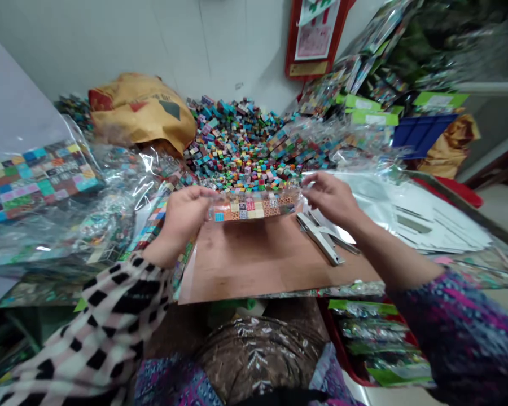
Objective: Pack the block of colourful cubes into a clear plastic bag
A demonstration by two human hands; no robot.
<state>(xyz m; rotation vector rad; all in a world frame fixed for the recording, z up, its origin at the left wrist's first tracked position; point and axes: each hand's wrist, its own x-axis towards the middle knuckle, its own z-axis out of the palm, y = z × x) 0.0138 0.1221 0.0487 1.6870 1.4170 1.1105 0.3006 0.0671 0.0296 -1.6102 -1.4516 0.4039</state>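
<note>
A clear plastic bag (254, 205) with small patterned square blocks in it is stretched level between my hands, above a brown board. My left hand (188, 211) pinches its left end, thumb and fingers pressed together. At the other end, my right hand (332, 197) grips the plastic with thumb and forefinger. The blocks in the bag lie in rows, orange, cream and pink among them. Just below my right hand, a metal stapler (320, 237) rests on the brown board (245, 265).
Behind the bag a big heap of colourful little blocks (241, 141) leans toward the wall. Filled clear bags (38, 180) crowd the left, near a yellow sack (141, 113). White cards (436, 220) lie at right. A red tray (351, 361) of green-topped packets is below the table edge.
</note>
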